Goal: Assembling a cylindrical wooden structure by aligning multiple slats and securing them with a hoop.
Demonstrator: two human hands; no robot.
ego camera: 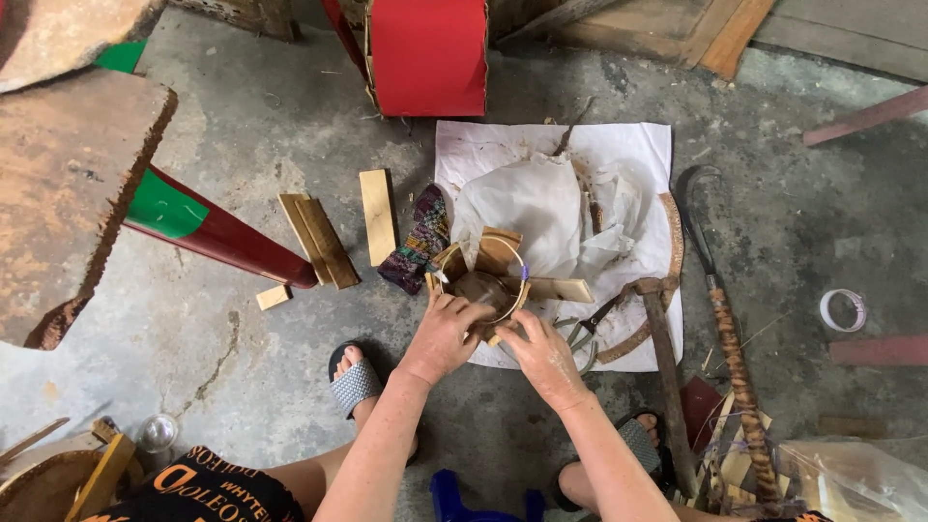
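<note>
- Slab (68, 184): a rough brown board, far left of the cloth, well apart from it.
- Red post (227, 240): lies slanted with a green patch, left of the cloth.
- Wood strips (319, 240): flat offcuts on the floor, between the post and the cloth; a paler one (378, 217) lies nearer the cloth.
- Patterned rag (418, 242): dark, crumpled, touching the cloth's left edge.
- Left hand (443, 338): fingers curled over the basket's near rim, gripping it.
- Basket (480, 282): sits on the cloth's lower left part. A small round form of upright bamboo slats inside a thin hoop, brown and tan, with a purple tie on the right. It looks light, springy and loosely bound; the slats could splay, so the hoop and base seem the safest places to hold.
- Right hand (543, 356): closed on the basket's lower right rim, thumb toward the hoop.
- Cloth (648, 145): white, spread on the concrete, with crumpled white sheeting on it.
- Pliers (590, 324): on the cloth's lower edge, just right of the hands.
- Sickle (720, 300): curved blade and wrapped handle, just right of the cloth.
- Tape roll (843, 310): far right of the cloth.
</note>
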